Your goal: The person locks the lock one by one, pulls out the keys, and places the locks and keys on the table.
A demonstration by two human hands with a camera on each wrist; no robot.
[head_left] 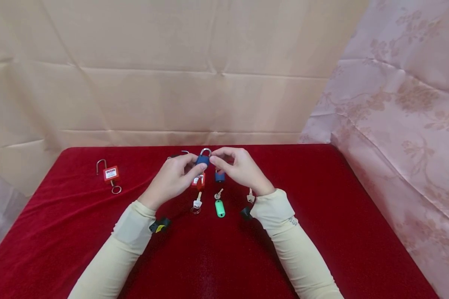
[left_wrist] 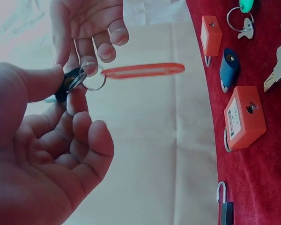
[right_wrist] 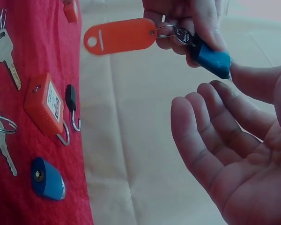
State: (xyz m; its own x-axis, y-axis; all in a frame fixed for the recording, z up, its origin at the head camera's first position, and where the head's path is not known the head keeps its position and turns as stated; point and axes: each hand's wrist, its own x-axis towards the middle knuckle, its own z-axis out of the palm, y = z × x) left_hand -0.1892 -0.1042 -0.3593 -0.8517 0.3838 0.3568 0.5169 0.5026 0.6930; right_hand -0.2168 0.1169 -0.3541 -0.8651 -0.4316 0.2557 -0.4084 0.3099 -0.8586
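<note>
Between the two hands, above the table, is a blue padlock [head_left: 202,160] with its metal shackle upward. My left hand [head_left: 173,176] grips its body between thumb and fingers. A key [right_wrist: 181,35] sits at the padlock's bottom, and from its ring hangs an orange tag [right_wrist: 122,36], seen nearly edge-on in the left wrist view. My right hand [head_left: 241,168] pinches the shackle with thumb and index finger, the other fingers loosely bent. Fingertips partly cover the shackle in the right wrist view. Whether the shackle is locked I cannot tell.
On the red cloth [head_left: 205,257] lie red padlocks [left_wrist: 246,117], another blue padlock [head_left: 219,177] and a black padlock [left_wrist: 227,213]. Nearer me are a loose key [head_left: 197,202], a key with a green tag [head_left: 220,208], and another key [head_left: 250,196] beside the right wrist.
</note>
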